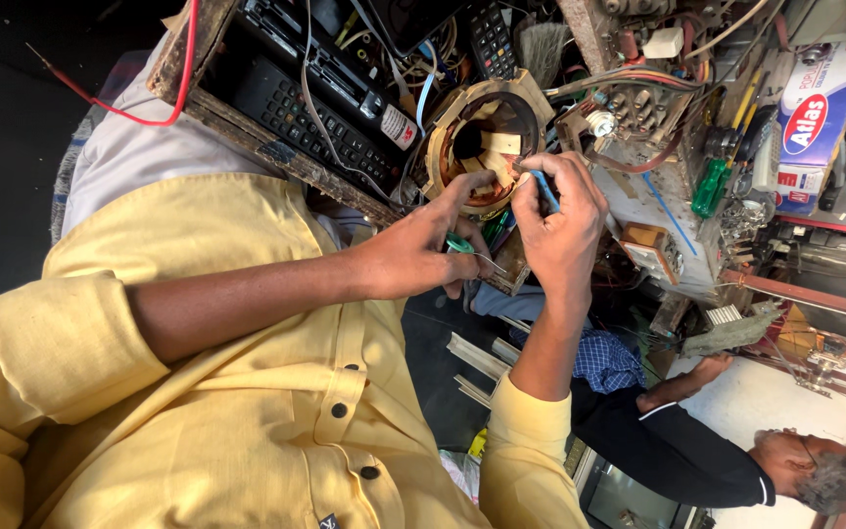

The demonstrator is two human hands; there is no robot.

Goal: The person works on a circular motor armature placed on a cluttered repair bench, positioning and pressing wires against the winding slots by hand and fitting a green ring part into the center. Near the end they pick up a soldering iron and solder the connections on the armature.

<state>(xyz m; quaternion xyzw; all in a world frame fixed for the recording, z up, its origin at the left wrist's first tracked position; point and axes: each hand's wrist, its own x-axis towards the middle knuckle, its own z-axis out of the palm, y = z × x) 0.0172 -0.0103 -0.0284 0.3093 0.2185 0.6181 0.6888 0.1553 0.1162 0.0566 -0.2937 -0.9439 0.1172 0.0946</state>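
At the middle of the cluttered tabletop (638, 196) stands a round motor stator (482, 147), a tan ring with copper-coloured windings and pale paper wedges tucked in its slots; the left hand (418, 250) touches its lower rim with an outstretched forefinger, its other fingers curled around a small green-handled tool (462, 245) with a thin metal tip; the right hand (560, 220) is pinched shut on a slim blue-handled tool (543, 188) at the ring's edge; black keypads (296, 113) lie just beside it.
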